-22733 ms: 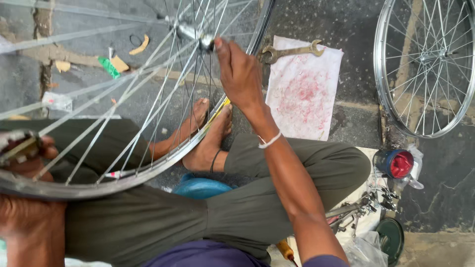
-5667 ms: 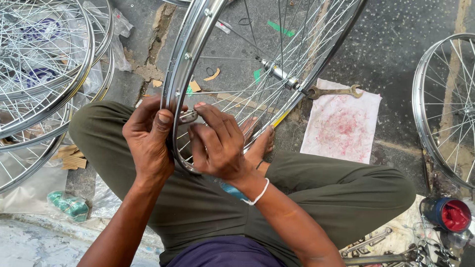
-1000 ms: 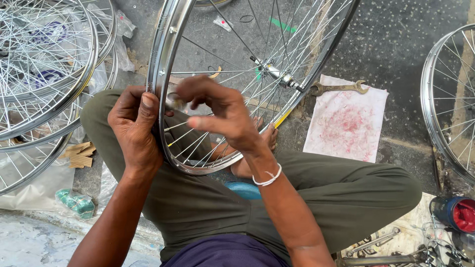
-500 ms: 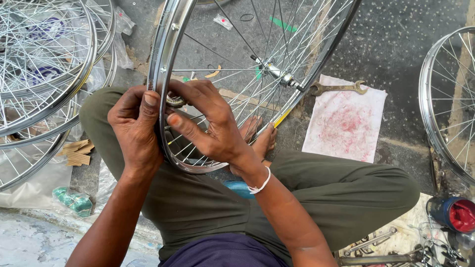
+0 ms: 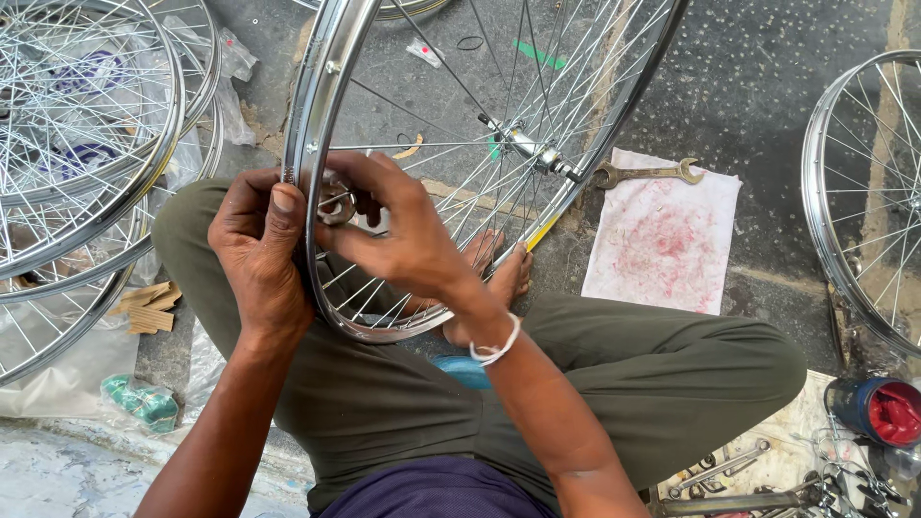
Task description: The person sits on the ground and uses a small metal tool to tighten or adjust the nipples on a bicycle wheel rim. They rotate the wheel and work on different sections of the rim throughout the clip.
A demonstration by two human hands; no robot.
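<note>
A silver spoked bicycle wheel (image 5: pixel 614 125) stands upright over my lap, its hub (image 5: pixel 532 152) near the middle of the view. My left hand (image 5: pixel 259 249) grips the wheel's rim at the left side, thumb laid on the rim. My right hand (image 5: pixel 403 235) reaches in among the spokes just inside the rim and pinches a small round metal tool (image 5: pixel 336 204) against a spoke end. A white band circles my right wrist. My bare feet (image 5: pixel 499 278) rest under the wheel.
Several more spoked wheels (image 5: pixel 86 163) lean at the left, another wheel (image 5: pixel 863 201) at the right. A stained white cloth (image 5: pixel 667 235) with a spanner (image 5: pixel 648 174) lies ahead. Loose wrenches (image 5: pixel 729 475) and a red and blue can (image 5: pixel 881 410) sit at lower right.
My right hand has shifted a little along the rim, fingers turning the small round tool on the spoke end. My left hand keeps its hold on the rim.
</note>
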